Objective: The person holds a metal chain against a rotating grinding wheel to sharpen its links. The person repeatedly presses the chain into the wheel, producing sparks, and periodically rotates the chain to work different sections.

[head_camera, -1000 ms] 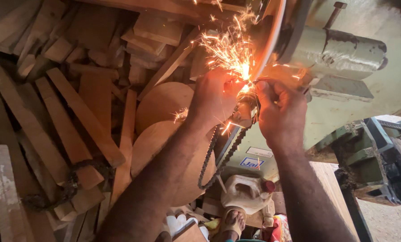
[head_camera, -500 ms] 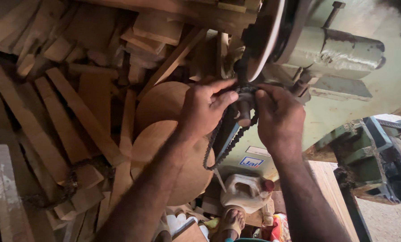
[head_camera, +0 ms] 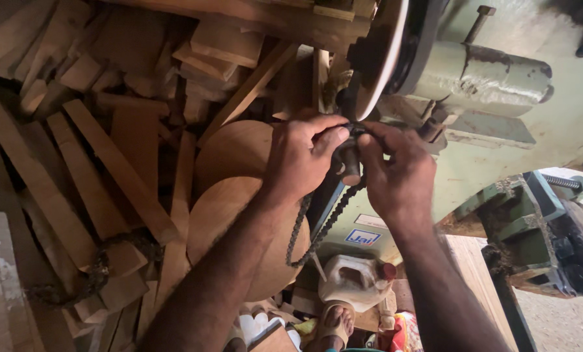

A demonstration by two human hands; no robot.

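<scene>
Dark chain (head_camera: 317, 225) pinched between both thumbs, seemingly, loop hanging below fingers (head_camera: 317, 133)

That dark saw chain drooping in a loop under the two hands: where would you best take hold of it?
Probably at the top, where the dark saw chain is stretched between the left hand and the right hand beside the pale grinding wheel. Come from each side and pinch its flat side plates; the hanging loop is slack and would swing, and the toothed edge looks unkind to fingers.
</scene>
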